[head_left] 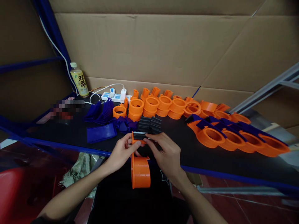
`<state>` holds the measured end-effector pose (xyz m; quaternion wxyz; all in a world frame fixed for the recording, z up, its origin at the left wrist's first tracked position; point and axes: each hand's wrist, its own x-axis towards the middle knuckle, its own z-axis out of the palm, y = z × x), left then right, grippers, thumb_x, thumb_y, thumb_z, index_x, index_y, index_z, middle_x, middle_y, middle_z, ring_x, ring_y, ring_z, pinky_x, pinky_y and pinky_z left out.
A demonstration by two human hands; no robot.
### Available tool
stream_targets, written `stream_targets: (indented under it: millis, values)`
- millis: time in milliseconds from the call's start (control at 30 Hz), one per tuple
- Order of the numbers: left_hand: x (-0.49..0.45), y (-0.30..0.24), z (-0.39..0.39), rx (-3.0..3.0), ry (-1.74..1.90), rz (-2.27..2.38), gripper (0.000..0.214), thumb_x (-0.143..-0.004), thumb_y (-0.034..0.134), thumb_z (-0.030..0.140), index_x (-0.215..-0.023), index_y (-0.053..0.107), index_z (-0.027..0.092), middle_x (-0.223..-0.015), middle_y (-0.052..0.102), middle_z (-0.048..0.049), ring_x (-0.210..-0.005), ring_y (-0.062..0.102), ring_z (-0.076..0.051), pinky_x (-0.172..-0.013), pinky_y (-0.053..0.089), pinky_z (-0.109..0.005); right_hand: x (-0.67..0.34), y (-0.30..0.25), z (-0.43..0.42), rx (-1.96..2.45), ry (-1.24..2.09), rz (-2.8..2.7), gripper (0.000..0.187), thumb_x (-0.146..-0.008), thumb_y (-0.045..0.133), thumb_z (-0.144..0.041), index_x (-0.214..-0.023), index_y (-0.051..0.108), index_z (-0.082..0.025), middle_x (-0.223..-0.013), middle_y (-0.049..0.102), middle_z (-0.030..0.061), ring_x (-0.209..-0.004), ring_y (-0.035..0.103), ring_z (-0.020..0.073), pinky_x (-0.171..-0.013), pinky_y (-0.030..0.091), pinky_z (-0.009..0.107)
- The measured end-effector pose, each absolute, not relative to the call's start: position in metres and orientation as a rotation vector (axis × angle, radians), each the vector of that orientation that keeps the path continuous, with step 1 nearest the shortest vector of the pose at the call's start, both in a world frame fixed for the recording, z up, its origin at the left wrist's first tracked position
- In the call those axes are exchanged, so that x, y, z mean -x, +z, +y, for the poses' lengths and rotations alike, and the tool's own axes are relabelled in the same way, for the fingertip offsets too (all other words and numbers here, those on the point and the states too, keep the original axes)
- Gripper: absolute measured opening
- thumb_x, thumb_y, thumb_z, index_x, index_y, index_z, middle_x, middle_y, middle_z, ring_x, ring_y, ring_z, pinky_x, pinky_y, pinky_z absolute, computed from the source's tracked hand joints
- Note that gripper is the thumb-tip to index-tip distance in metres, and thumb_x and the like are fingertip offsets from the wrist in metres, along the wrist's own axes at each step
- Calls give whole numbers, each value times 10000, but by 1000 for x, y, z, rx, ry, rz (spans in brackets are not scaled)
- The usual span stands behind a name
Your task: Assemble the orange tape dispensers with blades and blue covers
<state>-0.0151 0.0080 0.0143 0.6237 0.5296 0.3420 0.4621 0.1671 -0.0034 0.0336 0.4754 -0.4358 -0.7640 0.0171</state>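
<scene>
My left hand (122, 150) is closed around the narrow upper arm of an orange plastic tape dispenser (141, 173), whose wide ring hangs below, past the table's front edge. Across the top of that arm lies a black strip with a white-toothed blade (139, 134). My right hand (166, 153) pinches the strip's right end, its fingertips touching the dispenser; whether the strip is seated cannot be made out. Just behind my hands sit ribbed black pieces (149, 123) in two stacks. Flat blue plastic pieces (101, 133) lie to their left, beside small blue parts (125, 125).
Orange dispenser bodies (152, 104) stand stacked in a row at the back. Several dispensers with blue flaps (211, 134) lie at the right. A power strip (116, 96) with white cables and a drink bottle (79, 81) are back left, against a cardboard wall (151, 46).
</scene>
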Motion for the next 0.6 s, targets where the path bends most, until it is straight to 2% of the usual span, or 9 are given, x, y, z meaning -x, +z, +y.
stream_targets:
  millis: [100, 200, 267, 433, 600]
  values:
    - [16, 16, 7, -1184, 1058, 789, 394, -852, 688, 469, -1082, 590, 164, -965, 737, -86, -603, 689, -151, -617, 538, -266, -166, 31, -5, 1071, -57, -1914, 193, -911, 659, -178, -1098, 703, -202, -951, 768, 61, -809, 684, 201, -742, 557, 356]
    - [17, 17, 6, -1154, 1062, 760, 385, -874, 657, 471, -1094, 580, 164, -987, 752, -100, -609, 695, -153, -654, 537, -276, -164, 33, -5, 1115, -1, -1854, 266, -924, 653, -229, -1188, 682, -211, -951, 764, 61, -795, 696, 191, -705, 571, 336]
    - [17, 17, 6, -1139, 1054, 740, 379, -891, 635, 461, -1113, 572, 160, -991, 760, -114, -601, 692, -151, -656, 535, -276, -163, 36, -5, 1135, 95, -1802, 249, -935, 638, -252, -1176, 693, -226, -972, 758, 58, -803, 700, 182, -687, 575, 316]
    - [17, 17, 7, -1132, 1067, 734, 376, -896, 622, 464, -1105, 564, 158, -1013, 761, -130, -563, 687, -152, -621, 530, -274, -162, 44, -5, 1096, 253, -1810, 223, -950, 605, -245, -1137, 726, -238, -1073, 737, 65, -950, 697, 197, -789, 573, 324]
    - [18, 17, 7, -1078, 1063, 740, 365, -898, 607, 474, -1084, 571, 161, -968, 760, -109, -539, 663, -132, -558, 498, -238, -174, 56, 11, 1105, 346, -1866, 214, -976, 565, -281, -1081, 745, -231, -1024, 743, 56, -913, 703, 184, -755, 566, 297]
